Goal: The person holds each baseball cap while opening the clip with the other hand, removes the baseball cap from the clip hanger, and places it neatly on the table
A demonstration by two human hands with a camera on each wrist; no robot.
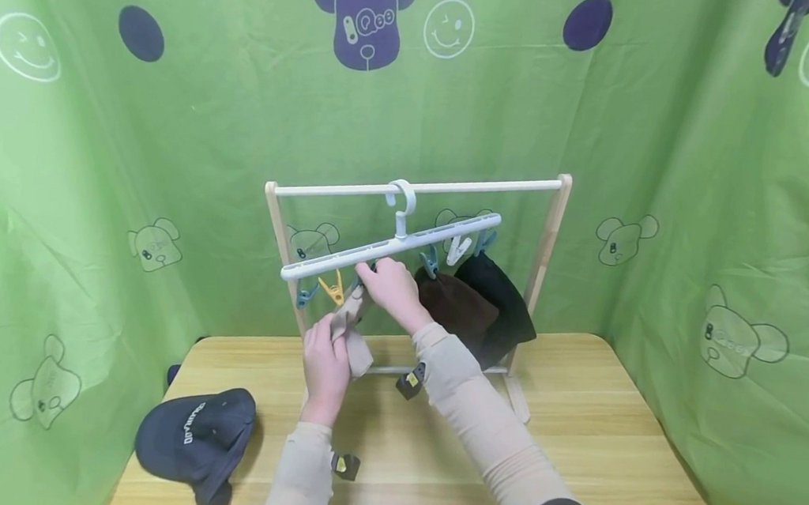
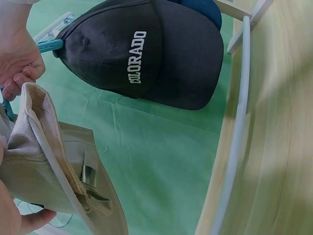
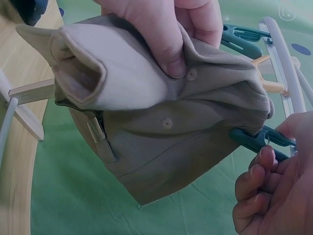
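**Beige cap held up to a clip hanger**

In front of a green printed curtain, a small wooden rack (image 1: pixel 546 240) stands on a wooden table (image 1: pixel 575 440). A white clip hanger (image 1: pixel 391 245) hangs tilted from its top rail. The left hand (image 1: pixel 325 361) grips a folded beige cap (image 3: pixel 161 122) just below the hanger, thumb pressed onto the crown. The right hand (image 1: pixel 393 282) pinches a teal clip (image 3: pixel 259 141) with curled fingers, right at the cap's edge. Two dark caps (image 1: pixel 478 310) hang from clips on the hanger's right side. Another dark cap (image 1: pixel 197 438) lies on the table's left.
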